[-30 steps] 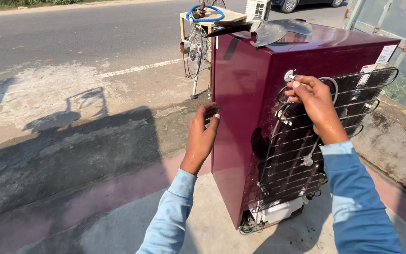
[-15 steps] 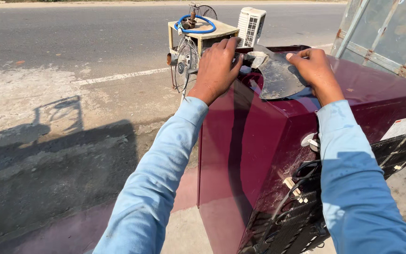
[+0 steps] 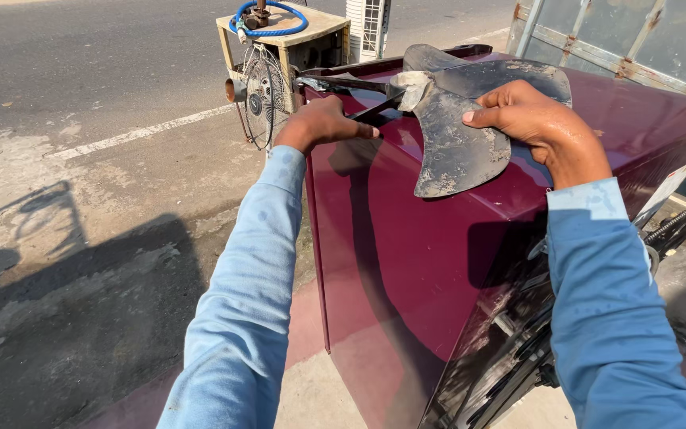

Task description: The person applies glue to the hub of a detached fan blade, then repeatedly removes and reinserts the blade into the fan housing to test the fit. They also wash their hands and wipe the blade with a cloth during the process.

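A: Where are the hands?

B: Both are up on top of the maroon refrigerator [image 3: 438, 262]. The right hand [image 3: 545, 131] has its fingers clenched on the edge of a grimy grey fan blade [image 3: 458, 139] lying on the lid; the left hand [image 3: 323, 123] is wrapped around a dark tool [image 3: 343, 82] beside it.

A: Any advice?

B: I'd pin the blade flat and keep fingertips off its thin edge.

A: What differs from half a second ago?

B: Both hands have dropped lower onto the lid. The pedestal fan [image 3: 260, 95] and wooden stand [image 3: 283, 36] behind haven't moved.
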A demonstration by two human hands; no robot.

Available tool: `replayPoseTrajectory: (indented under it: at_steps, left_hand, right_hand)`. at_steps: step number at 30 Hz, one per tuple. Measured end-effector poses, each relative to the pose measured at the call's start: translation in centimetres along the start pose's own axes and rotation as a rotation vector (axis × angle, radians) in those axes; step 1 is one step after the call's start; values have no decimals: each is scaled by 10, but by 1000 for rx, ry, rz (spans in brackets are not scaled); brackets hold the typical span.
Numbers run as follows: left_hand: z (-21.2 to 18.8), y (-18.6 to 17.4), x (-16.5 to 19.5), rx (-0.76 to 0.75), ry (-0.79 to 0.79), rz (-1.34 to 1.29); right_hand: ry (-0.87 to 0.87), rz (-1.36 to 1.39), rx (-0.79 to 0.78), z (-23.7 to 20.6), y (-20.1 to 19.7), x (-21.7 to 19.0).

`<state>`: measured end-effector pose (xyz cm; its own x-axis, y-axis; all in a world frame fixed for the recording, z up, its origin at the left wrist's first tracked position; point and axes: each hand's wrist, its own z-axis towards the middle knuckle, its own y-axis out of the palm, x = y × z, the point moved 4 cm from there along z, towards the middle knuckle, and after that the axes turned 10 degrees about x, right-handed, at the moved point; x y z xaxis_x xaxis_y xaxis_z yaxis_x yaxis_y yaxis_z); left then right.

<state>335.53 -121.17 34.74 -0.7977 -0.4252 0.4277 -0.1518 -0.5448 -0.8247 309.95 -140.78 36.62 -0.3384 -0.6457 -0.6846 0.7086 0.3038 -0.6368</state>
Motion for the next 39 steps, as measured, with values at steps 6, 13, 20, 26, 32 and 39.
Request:
replayPoseTrajectory:
  at_steps: [6, 13, 20, 26, 32, 39]
  left_hand:
    - [-20, -8, -6, 95, -71, -193]
    - [-123, -74, 8, 740, 87, -160]
    - [-228, -109, -12, 857, 154, -288]
    - [-282, -95, -23, 865, 120, -347]
    - [-340, -50, 3, 712, 246, -478]
    - [-412, 4, 83, 478, 490, -656]
  right_hand:
    - [0, 99, 63, -17, -4, -11]
    - [-321, 314, 128, -108, -19, -105]
    - [-378, 196, 310, -210, -2, -158]
    - [-214, 255, 282, -253, 13, -159]
    - [-129, 711, 290, -309, -12, -137]
    - [-177, 1268, 596, -424, -82, -72]
